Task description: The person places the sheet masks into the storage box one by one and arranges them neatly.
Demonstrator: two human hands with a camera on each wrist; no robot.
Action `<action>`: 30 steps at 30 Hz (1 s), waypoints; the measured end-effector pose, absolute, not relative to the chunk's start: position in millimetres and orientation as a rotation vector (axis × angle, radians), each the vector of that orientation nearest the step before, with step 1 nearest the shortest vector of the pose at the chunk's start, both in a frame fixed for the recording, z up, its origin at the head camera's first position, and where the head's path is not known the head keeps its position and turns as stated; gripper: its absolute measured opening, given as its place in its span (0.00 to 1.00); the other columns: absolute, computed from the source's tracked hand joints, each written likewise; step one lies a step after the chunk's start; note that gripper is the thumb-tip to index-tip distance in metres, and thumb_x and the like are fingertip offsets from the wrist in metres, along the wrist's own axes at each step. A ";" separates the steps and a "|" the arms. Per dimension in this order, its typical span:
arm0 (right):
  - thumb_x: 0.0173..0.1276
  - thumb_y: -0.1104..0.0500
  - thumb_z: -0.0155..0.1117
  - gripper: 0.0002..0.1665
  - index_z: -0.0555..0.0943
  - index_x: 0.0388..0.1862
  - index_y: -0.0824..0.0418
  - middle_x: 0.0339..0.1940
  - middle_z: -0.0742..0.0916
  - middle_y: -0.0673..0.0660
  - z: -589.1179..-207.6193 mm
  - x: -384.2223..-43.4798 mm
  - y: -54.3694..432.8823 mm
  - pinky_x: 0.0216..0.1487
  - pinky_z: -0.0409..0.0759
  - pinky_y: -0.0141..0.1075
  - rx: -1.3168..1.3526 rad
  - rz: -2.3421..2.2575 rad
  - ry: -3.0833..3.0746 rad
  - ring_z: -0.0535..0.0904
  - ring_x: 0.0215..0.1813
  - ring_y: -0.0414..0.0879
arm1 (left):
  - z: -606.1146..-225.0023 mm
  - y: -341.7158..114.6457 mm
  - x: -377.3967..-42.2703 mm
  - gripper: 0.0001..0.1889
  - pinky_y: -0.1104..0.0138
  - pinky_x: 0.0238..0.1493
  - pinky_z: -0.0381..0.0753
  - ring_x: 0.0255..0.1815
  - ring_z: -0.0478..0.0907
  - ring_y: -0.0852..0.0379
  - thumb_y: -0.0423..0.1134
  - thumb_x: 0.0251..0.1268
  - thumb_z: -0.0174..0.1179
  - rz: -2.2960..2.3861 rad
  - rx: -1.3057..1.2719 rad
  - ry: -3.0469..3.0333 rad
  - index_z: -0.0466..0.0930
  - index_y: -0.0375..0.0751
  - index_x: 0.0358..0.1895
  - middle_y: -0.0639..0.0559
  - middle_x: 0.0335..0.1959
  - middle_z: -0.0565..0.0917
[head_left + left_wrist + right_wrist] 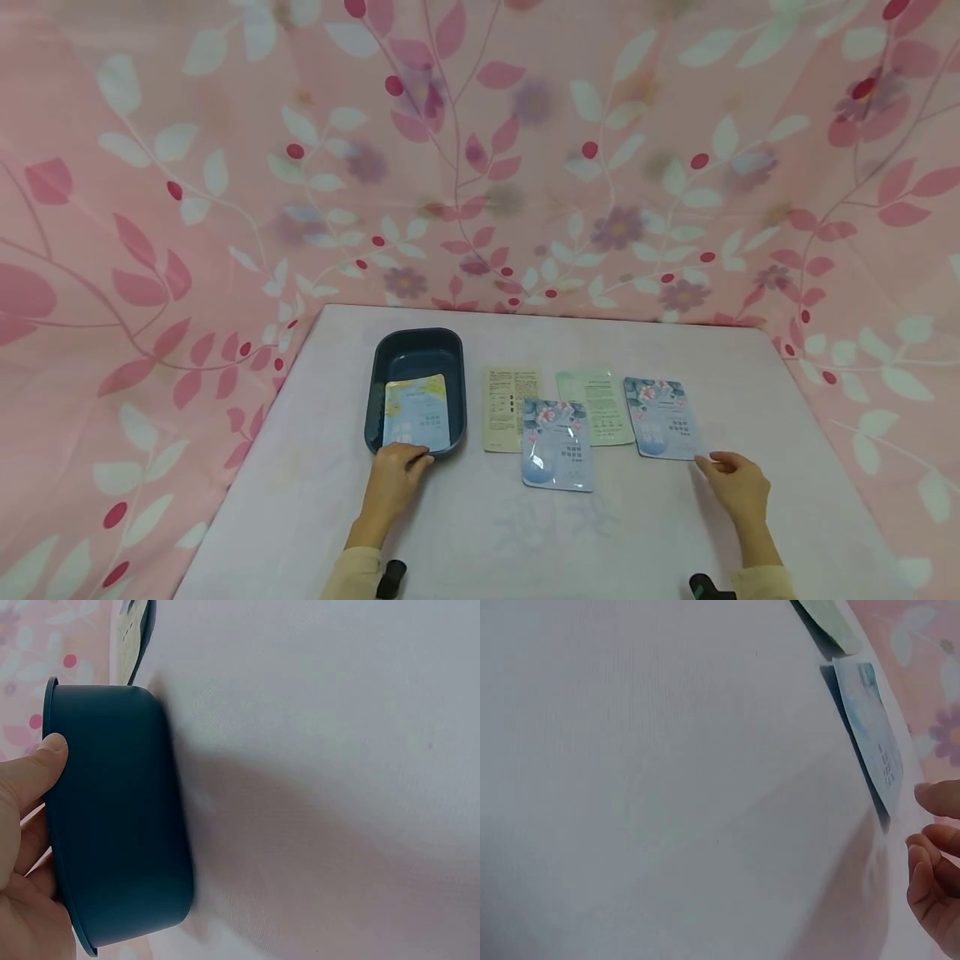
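My left hand point(397, 479) is at the near end of a dark blue rectangular tub point(416, 340). In the left wrist view its thumb point(51, 754) presses the outside of the rim while the other fingers go over to the inner side. A flat blue and yellow sachet point(416, 412) lies in the tub, just beyond those fingers. My right hand point(738, 483) hovers at the lower right corner of a blue floral sachet point(663, 419). In the right wrist view, a gap shows between its thumb and fingers, with nothing held, and the sachet point(870, 735) lies just beyond the fingertips.
Another blue floral sachet point(557, 450) lies mid-table, overlapping a cream printed sachet point(502, 408) and a pale green one point(609, 408). A white cloth point(600, 550) covers the table. Pink floral fabric point(480, 150) hangs behind and at both sides.
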State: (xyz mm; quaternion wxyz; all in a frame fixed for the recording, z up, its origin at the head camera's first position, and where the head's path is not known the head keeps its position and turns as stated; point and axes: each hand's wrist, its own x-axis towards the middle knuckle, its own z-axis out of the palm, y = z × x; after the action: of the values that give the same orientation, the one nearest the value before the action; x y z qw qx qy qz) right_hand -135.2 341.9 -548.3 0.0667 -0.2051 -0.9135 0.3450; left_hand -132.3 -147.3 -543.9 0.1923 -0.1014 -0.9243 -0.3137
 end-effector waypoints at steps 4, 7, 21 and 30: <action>0.60 0.55 0.63 0.26 0.76 0.45 0.78 0.35 0.85 0.70 -553.9 -131.2 353.2 0.36 0.73 0.46 -0.775 0.993 -2.784 0.79 0.37 0.63 | -544.5 -147.1 -132.6 0.07 0.55 0.41 0.78 0.32 0.82 0.51 0.31 0.46 0.72 -0.868 -0.279 -2.597 0.86 0.34 0.30 0.47 0.27 0.86; 0.61 0.55 0.61 0.28 0.73 0.48 0.79 0.41 0.82 0.75 -557.1 -129.6 358.8 0.44 0.71 0.56 -0.879 1.017 -2.802 0.75 0.46 0.69 | -545.5 -147.3 -132.9 0.08 0.55 0.41 0.78 0.32 0.81 0.52 0.32 0.46 0.72 -0.858 -0.283 -2.599 0.86 0.34 0.31 0.48 0.27 0.86; 0.63 0.48 0.57 0.34 0.70 0.50 0.80 0.47 0.78 0.77 -562.5 -137.0 358.3 0.52 0.66 0.59 -0.993 1.073 -2.838 0.69 0.51 0.73 | -546.6 -147.3 -131.9 0.08 0.55 0.41 0.78 0.32 0.82 0.52 0.32 0.46 0.72 -0.855 -0.273 -2.618 0.86 0.34 0.31 0.47 0.28 0.86; 0.62 0.50 0.59 0.33 0.71 0.52 0.80 0.49 0.79 0.76 -563.3 -144.7 349.6 0.55 0.66 0.59 -0.968 1.172 -2.812 0.68 0.55 0.72 | -546.7 -146.9 -132.3 0.08 0.55 0.40 0.78 0.32 0.81 0.51 0.31 0.46 0.72 -0.855 -0.274 -2.612 0.86 0.33 0.31 0.47 0.28 0.86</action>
State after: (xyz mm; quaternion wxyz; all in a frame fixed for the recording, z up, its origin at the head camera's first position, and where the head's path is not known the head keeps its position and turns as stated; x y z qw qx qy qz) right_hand -144.7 349.6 -563.3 -0.0274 -0.3027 -0.8793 0.3667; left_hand -132.3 -146.9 -546.7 0.1886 -0.0974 -0.9288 -0.3039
